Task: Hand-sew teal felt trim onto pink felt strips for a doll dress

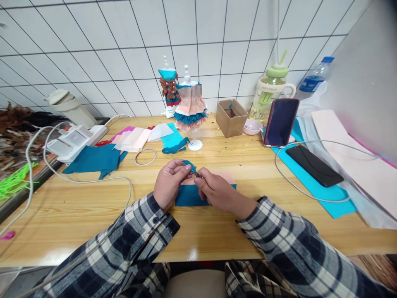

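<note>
Strip of teal material [192,168] was held up over the table [204,236] between the left hand [169,182] and the right hand [217,189]; fingers of both were pinched narrow on it, tips nearly meeting. Something small and dark showed at the right fingertips; could not tell whether it was a tool. Below the hands lay a teal sheet [189,196], with a peach sheet [228,178] just beyond, partly covered.

Farther out, ahead of the left hand: white hoop [144,164], flat. Near the tiled wall [207,25]: frilled peach-and-teal dress [190,99] on a white stand, cardboard box [231,123] to its right.

Writing noted: green-lidded cup [269,88] bore dark lettering, first word read as "ICE", second probably "CREAM" (uncertain). Bottle [314,78], blue-capped, carried a blue label with white characters, too small to read. Upright phone [281,124] and flat phone [313,165]: both screens dark.
</note>
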